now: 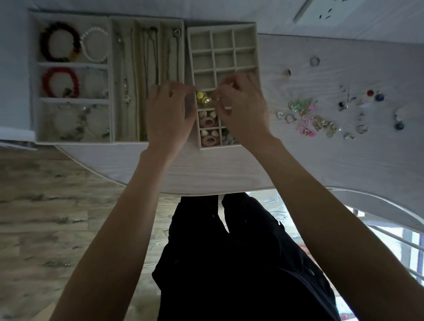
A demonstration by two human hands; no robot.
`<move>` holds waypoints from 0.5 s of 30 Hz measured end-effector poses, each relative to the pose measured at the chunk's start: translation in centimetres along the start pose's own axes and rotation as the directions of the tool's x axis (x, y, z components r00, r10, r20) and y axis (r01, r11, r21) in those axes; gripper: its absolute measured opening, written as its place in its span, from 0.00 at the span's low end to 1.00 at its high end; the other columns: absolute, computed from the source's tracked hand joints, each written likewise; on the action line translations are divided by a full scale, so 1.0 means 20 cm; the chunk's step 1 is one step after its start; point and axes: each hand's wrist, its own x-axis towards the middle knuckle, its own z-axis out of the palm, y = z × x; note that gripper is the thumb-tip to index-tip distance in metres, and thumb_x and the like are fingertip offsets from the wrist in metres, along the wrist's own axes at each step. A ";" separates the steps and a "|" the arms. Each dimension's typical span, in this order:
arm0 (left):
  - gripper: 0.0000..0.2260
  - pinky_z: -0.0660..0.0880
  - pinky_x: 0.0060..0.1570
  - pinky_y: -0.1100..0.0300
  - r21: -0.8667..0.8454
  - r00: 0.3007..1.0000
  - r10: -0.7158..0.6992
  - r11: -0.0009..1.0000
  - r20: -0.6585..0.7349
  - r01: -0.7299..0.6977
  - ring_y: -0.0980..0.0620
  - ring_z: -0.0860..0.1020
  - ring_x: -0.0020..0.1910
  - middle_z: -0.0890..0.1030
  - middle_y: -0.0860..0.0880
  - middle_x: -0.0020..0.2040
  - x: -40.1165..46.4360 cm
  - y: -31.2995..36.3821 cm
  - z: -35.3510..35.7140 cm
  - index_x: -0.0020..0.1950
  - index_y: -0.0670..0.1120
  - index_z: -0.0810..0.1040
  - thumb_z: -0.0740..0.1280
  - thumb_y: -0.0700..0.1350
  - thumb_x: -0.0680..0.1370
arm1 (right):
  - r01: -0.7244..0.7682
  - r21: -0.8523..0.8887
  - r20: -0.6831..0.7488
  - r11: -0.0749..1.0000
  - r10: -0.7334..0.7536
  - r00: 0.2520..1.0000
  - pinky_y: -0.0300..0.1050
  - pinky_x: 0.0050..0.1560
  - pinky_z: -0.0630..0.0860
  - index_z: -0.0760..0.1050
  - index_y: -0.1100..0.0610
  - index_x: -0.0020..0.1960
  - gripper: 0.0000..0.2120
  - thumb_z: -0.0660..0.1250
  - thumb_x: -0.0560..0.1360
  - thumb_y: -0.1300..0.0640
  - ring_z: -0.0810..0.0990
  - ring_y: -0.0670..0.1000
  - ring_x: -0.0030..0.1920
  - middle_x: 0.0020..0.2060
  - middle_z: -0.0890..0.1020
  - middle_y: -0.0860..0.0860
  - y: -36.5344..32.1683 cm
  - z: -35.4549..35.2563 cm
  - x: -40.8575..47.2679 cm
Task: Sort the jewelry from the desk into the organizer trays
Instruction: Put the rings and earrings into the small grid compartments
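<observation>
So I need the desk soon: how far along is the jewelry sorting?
Roughly midway. Bracelets fill the left tray and necklaces the middle one. Both hands, left hand and right hand, work over the grid tray, whose far cells are empty. A scatter of earrings and rings waits on the desk.

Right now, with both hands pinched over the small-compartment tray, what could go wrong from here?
Two risks. Both hands work over the grid tray, above the cell with yellow pieces; whatever they pinch is too small to see, so a slip could drop it into a filled neighbouring cell. The tray's near edge sits close to the desk edge, so a nudge might push it off.
</observation>
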 end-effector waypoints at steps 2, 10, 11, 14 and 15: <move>0.10 0.69 0.57 0.51 0.005 1.000 -0.009 1.000 0.007 0.009 0.43 0.76 0.54 0.79 0.44 0.53 0.01 -0.01 -0.01 0.55 0.45 0.80 0.64 0.45 0.77 | -0.031 -0.086 0.022 0.996 0.033 0.999 0.50 0.46 0.75 0.80 0.57 0.37 0.05 0.74 0.66 0.56 0.76 0.57 0.45 0.42 0.79 0.55 -0.05 0.04 0.03; 0.11 0.70 0.53 0.52 0.052 0.999 0.045 0.998 0.025 -0.047 0.42 0.74 0.54 0.79 0.45 0.52 0.03 -0.03 0.01 0.54 0.46 0.81 0.64 0.46 0.75 | -0.114 -0.160 0.139 0.980 0.137 0.981 0.48 0.54 0.69 0.83 0.53 0.45 0.14 0.71 0.68 0.43 0.73 0.56 0.52 0.48 0.77 0.53 -0.08 0.06 0.12; 0.11 0.70 0.52 0.51 0.050 0.998 0.054 0.997 0.023 -0.055 0.42 0.74 0.54 0.79 0.45 0.52 0.03 -0.04 0.02 0.53 0.47 0.81 0.63 0.46 0.75 | -0.110 -0.163 0.156 0.981 0.135 0.978 0.47 0.55 0.68 0.83 0.53 0.46 0.14 0.71 0.69 0.43 0.73 0.56 0.53 0.49 0.77 0.53 -0.08 0.06 0.12; 0.11 0.71 0.50 0.50 0.048 0.997 0.077 0.996 0.012 -0.077 0.41 0.74 0.54 0.79 0.46 0.52 0.02 -0.04 0.03 0.54 0.47 0.82 0.63 0.45 0.75 | -0.089 -0.213 0.199 0.973 0.133 0.971 0.45 0.57 0.67 0.82 0.52 0.49 0.15 0.68 0.71 0.42 0.71 0.54 0.56 0.52 0.76 0.51 -0.07 0.06 0.14; 0.11 0.71 0.50 0.51 0.053 0.997 0.083 0.995 0.007 -0.083 0.41 0.74 0.54 0.79 0.46 0.52 0.02 -0.03 0.02 0.54 0.47 0.82 0.63 0.45 0.75 | -0.086 -0.229 0.209 0.970 0.136 0.968 0.45 0.57 0.66 0.82 0.52 0.50 0.16 0.66 0.72 0.42 0.71 0.53 0.56 0.53 0.76 0.51 -0.08 0.06 0.15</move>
